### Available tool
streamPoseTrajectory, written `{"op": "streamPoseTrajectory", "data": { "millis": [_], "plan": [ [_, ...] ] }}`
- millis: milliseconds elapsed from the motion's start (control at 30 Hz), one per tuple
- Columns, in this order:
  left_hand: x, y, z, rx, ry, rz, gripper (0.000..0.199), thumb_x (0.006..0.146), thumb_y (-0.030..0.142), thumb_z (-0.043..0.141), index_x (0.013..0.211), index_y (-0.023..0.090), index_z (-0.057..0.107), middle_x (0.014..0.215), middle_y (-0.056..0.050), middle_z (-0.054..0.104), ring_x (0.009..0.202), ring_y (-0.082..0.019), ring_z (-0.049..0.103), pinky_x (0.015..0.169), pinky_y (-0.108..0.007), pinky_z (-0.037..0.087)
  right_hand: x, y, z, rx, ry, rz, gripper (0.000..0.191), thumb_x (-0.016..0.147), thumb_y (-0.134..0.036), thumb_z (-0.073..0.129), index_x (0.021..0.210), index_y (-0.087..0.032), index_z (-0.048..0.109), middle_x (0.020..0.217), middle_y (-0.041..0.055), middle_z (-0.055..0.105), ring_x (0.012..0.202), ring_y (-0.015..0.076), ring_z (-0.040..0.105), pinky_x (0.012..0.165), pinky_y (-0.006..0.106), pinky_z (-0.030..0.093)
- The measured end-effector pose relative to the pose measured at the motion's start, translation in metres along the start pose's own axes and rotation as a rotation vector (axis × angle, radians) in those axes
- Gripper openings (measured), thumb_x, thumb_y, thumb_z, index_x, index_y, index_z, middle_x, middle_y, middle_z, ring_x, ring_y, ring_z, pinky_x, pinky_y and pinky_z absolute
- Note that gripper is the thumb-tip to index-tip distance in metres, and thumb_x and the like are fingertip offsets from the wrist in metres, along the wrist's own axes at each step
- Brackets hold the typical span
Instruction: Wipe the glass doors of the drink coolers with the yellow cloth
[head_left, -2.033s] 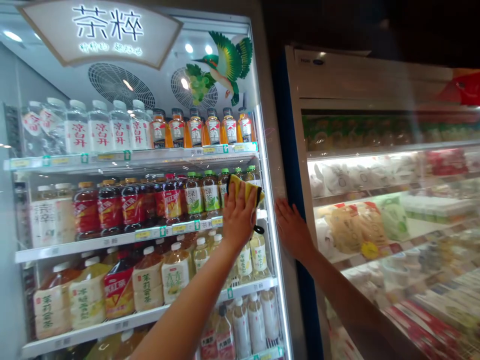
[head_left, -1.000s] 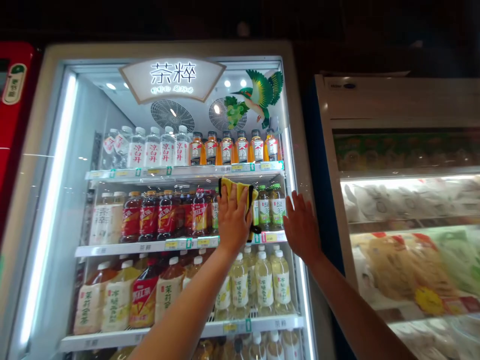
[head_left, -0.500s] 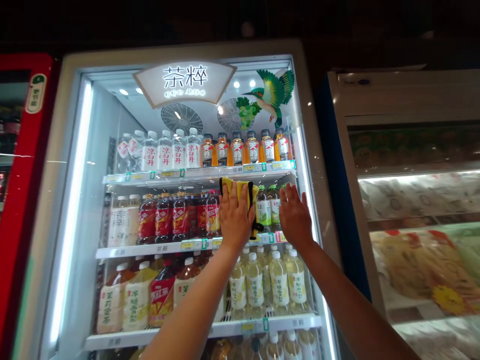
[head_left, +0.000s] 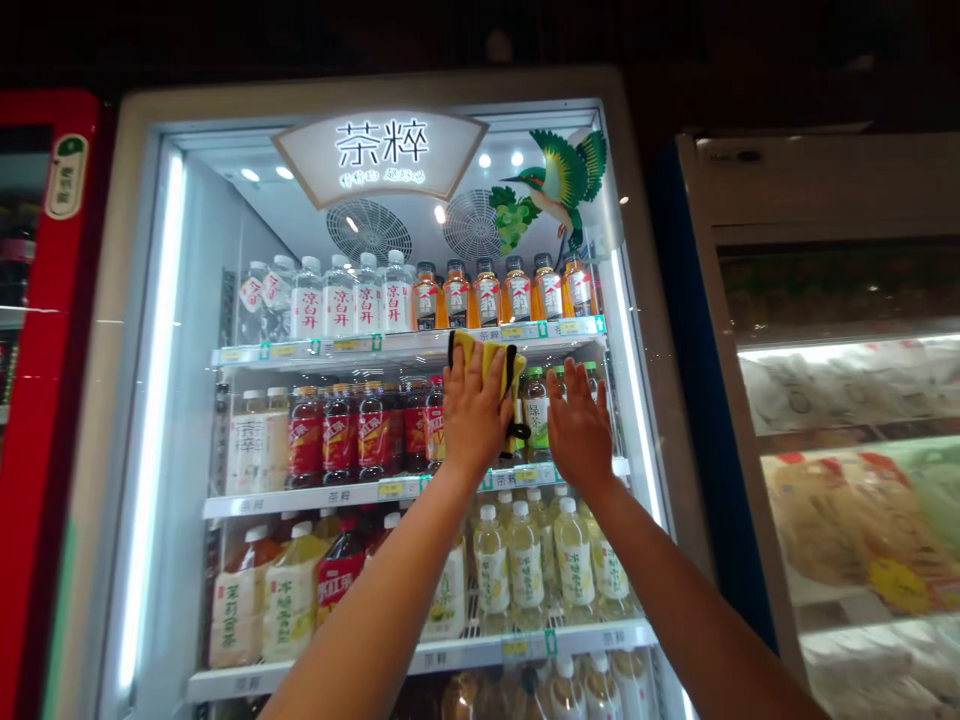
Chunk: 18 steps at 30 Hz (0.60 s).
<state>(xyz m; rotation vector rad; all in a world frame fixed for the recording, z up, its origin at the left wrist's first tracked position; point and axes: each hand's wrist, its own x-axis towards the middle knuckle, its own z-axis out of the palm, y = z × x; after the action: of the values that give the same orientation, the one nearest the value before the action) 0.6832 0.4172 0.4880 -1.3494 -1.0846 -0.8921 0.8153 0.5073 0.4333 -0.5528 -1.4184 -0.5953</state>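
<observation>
My left hand (head_left: 478,410) lies flat on a folded yellow cloth with black edging (head_left: 491,355), pressing it to the glass door of a lit drinks fridge (head_left: 637,250). The cloth shows above the fingertips and to their right; the palm side is hidden. To the right, my right hand (head_left: 579,425) is raised with its fingers stretched out, holding nothing. It appears to rest against the glass, in front of green-capped tea bottles (head_left: 536,410). Behind my left hand stand red-labelled tea bottles (head_left: 375,435) on the same shelf.
A fan-shaped lit sign (head_left: 379,155) and a bird sticker (head_left: 562,180) mark the top of the door. Water bottles (head_left: 337,300) and amber bottles (head_left: 487,295) line the upper shelf. A red fridge (head_left: 64,300) stands left, a white display case (head_left: 810,190) right.
My right hand has shifted left across the glass, closer to the cloth. My left hand and the cloth have moved slightly up. The whole view has drifted a little.
</observation>
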Motion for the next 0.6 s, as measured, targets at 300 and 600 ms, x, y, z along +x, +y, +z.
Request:
{"op": "streamPoseTrajectory", "data": {
  "millis": [300,600],
  "plan": [
    [-0.037,-0.002,-0.004,0.009,-0.091,0.086,0.065,0.096,0.022,0.055,0.158,0.022,0.035,0.168,-0.013,0.031,0.160,-0.031,0.004,0.127,-0.058,0.023,0.008,-0.035,0.010,0.104,-0.022,-0.023,0.063,0.099,-0.014,0.037,0.161,-0.014,0.030,0.165,0.0139,0.037,0.157,0.0261,0.024,0.128,0.060,0.018],
    [-0.046,-0.050,-0.028,0.071,-0.031,-0.057,0.065,0.099,0.026,0.050,0.161,0.022,0.028,0.169,-0.015,0.026,0.159,-0.032,0.005,0.125,-0.059,0.025,0.008,-0.080,0.016,0.117,-0.130,-0.158,0.053,0.102,-0.016,0.037,0.154,-0.015,0.045,0.164,0.0093,0.038,0.157,0.0271,0.025,0.128,0.059,0.015]
  ]
}}
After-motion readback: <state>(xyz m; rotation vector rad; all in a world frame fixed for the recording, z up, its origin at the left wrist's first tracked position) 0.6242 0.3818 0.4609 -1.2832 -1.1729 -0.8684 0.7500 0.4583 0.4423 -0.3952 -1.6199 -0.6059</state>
